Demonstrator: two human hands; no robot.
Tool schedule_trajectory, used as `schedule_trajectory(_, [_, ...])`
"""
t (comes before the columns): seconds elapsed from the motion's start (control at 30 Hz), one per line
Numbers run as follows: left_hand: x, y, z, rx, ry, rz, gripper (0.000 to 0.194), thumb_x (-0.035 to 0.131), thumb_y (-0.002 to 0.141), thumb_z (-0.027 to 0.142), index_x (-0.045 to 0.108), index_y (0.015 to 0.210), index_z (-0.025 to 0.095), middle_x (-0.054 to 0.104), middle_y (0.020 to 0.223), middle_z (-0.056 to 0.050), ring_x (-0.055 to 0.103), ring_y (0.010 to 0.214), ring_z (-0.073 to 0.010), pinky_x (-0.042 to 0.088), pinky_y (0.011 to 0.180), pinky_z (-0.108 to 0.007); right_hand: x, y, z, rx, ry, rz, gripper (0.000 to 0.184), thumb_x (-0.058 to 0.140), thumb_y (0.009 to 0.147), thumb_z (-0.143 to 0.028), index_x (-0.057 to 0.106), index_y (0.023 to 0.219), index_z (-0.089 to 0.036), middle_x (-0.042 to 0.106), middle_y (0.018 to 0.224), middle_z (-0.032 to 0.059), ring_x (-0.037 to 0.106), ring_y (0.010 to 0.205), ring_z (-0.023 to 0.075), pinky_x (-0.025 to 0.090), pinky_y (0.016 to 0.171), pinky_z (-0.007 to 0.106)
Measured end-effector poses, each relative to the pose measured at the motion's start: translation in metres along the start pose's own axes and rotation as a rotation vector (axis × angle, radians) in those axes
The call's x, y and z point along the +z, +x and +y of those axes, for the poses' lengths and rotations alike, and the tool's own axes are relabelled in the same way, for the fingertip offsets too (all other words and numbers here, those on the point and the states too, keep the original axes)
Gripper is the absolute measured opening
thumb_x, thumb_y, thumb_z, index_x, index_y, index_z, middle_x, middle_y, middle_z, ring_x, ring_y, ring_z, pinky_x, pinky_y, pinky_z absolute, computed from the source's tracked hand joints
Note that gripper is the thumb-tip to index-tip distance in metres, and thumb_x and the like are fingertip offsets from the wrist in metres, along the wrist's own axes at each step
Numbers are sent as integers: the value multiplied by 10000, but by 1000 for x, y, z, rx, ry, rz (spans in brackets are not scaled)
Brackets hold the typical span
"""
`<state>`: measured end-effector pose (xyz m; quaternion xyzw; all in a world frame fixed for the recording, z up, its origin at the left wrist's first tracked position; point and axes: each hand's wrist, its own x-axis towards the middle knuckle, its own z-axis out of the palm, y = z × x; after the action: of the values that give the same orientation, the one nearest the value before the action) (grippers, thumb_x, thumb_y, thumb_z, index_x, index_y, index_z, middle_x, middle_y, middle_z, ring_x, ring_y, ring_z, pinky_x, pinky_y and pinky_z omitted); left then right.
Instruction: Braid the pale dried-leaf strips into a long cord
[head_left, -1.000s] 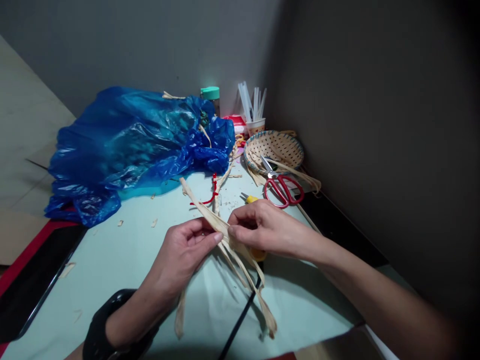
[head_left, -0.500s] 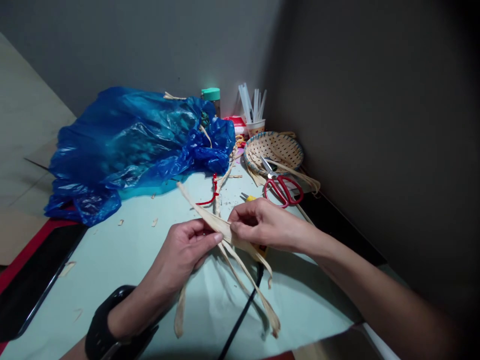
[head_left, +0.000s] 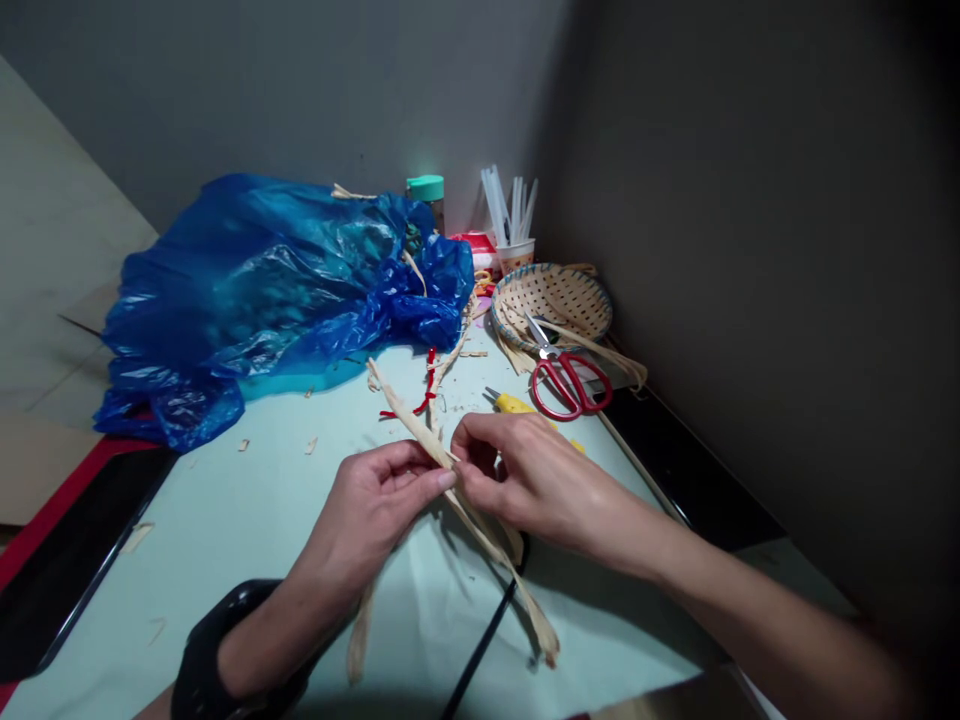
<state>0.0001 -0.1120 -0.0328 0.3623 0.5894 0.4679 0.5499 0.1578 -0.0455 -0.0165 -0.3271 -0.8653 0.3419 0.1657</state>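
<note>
Pale dried plant-fibre strips [head_left: 409, 415] cross between my two hands above the table. My left hand [head_left: 375, 505], a black watch on its wrist, is closed, pinching them between thumb and fingers. Fingertips of my right hand [head_left: 536, 475] are pressed together on the strips just beside my left thumb. Loose ends [head_left: 540, 620] hang down toward me. Away from my hands runs a narrow braid [head_left: 444, 372], with a red fuzzy tie [head_left: 429, 385] around it. Behind my right hand lies a yellow-handled tool [head_left: 514, 403], partly hidden; a black cord [head_left: 484, 640] passes below.
Red-handled scissors [head_left: 571, 390] rest against a woven basket [head_left: 600, 290] at right. Behind stand a cup of translucent sticks [head_left: 516, 258] and a green-lidded jar [head_left: 426, 188]. A large blue plastic bag [head_left: 285, 270] fills the back left. Small scraps [head_left: 310, 446] dot the pale tabletop [head_left: 262, 510].
My right hand has moved slightly left and down, closer to my left thumb. The wide strip it held out flat now looks narrower and folded, its end mostly behind the right hand.
</note>
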Motion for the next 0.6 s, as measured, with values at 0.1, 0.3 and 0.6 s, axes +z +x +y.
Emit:
schedule_trajectory(0.1, [-1,0,-2,13,-22,-8,155,772,649,182,742,794,135,535,514,63,353,450,-50,391,518,-188,-1,-3,-4,5,-15,-45,135,487,841,-203,581,757,-157,563,660,-15,457,601,89,296,563,216])
schedule_trajectory(0.3, [-4,2,-7,50,37,1,130,732,688,177,741,813,142,668,660,8,564,629,-114,456,631,-208,1,-5,-9,35,-119,-49,119,496,854,-199,574,779,-149,560,687,0,426,599,96,242,549,241])
schedule_trajectory(0.6, [-8,2,-5,70,55,-50,222,707,686,147,747,904,153,674,699,7,602,716,-149,472,735,-246,5,4,5,63,126,-126,119,508,840,-229,526,742,-165,490,629,-37,405,581,88,263,544,226])
